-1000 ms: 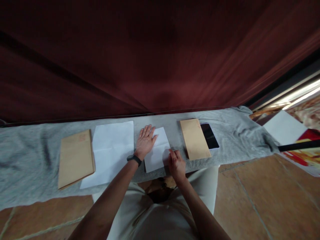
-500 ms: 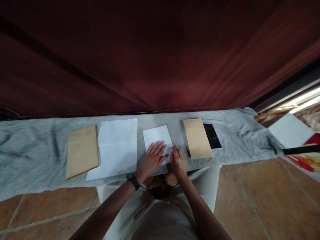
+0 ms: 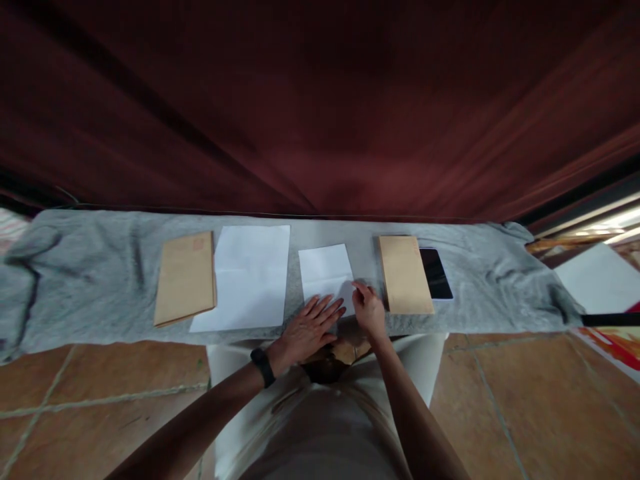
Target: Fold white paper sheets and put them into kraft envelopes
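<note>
- Take 12 o'clock as straight away from the person, with the small white sheet (image 3: 324,262) at the dial's centre; it lies flat on the grey cloth (image 3: 485,267), directly in front of the person.
- The sheet's long axis runs roughly from 12 to 6 o'clock, its far end leaning slightly towards 11; a faint crease (image 3: 325,279) crosses it.
- The left hand (image 3: 307,330) sits at 6 o'clock, palm down, its fingers extended and spread, pointing towards 1 to 2 o'clock. They hold nothing and overlap the sheet's near end, so its uncovered part lies at 12 o'clock from them.
- The right hand (image 3: 370,310) sits at 4 o'clock, fingers curled in, thumb and forefinger at the sheet's right edge. From those tips the sheet lies at 9 o'clock. I cannot tell whether they pinch the paper or only press on it.
- Neither hand is clearly nearer: both are at the sheet, the left over its near end, the right along its side.
- At 9 o'clock lies a larger white sheet (image 3: 253,280), with the left brown envelope (image 3: 185,280) overlapping its outer edge.
- At 3 o'clock, just beside the right hand, lies the right brown envelope (image 3: 407,277), partly covering a phone (image 3: 437,275).
</note>
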`<state>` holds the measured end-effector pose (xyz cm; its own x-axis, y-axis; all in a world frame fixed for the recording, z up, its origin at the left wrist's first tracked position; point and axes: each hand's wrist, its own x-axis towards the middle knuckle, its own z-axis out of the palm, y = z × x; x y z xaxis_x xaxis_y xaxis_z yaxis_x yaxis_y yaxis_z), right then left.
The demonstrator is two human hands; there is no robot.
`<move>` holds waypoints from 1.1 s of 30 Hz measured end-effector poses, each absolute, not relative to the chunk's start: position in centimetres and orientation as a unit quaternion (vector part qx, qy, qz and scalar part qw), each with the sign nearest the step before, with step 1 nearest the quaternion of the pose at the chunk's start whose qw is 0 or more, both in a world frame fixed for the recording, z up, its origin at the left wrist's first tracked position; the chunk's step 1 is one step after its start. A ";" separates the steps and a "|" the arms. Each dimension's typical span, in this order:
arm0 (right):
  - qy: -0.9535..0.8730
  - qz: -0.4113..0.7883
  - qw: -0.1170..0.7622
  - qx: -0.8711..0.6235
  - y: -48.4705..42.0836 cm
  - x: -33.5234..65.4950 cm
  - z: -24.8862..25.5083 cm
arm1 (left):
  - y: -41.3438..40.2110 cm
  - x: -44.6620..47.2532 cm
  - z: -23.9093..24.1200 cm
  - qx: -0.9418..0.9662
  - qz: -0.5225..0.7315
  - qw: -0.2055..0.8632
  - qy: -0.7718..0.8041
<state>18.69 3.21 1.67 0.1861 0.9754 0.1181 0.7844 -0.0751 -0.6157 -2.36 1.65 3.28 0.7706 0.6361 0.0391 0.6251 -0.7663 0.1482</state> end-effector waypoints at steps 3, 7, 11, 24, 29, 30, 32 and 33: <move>-0.618 0.218 0.317 -0.686 4.4 19.6 2.1 | 1.7 -2.4 3.3 0.942 0.039 0.059 0.328; -0.648 0.223 0.283 -0.671 5.4 19.6 2.6 | 1.6 -2.5 2.9 0.946 0.043 0.049 0.317; -0.659 0.208 0.258 -0.675 6.4 18.7 2.9 | 1.6 -2.6 2.6 0.947 0.054 0.043 0.313; -0.603 0.218 0.343 -0.686 6.5 19.0 1.9 | 1.5 -2.7 2.4 0.952 0.061 0.026 0.300; -0.559 0.316 0.385 -0.663 5.3 19.2 2.2 | 1.5 -2.6 2.3 0.952 0.064 0.022 0.300; -0.560 0.342 0.381 -0.651 5.0 19.3 2.3 | 1.5 -2.6 2.3 0.951 0.065 0.021 0.300; -0.558 0.384 0.378 -0.631 4.5 19.4 2.5 | 1.5 -2.6 2.3 0.951 0.068 0.020 0.300; -0.548 0.399 0.386 -0.626 4.4 19.4 2.6 | 1.4 -2.7 2.4 0.951 0.072 0.021 0.300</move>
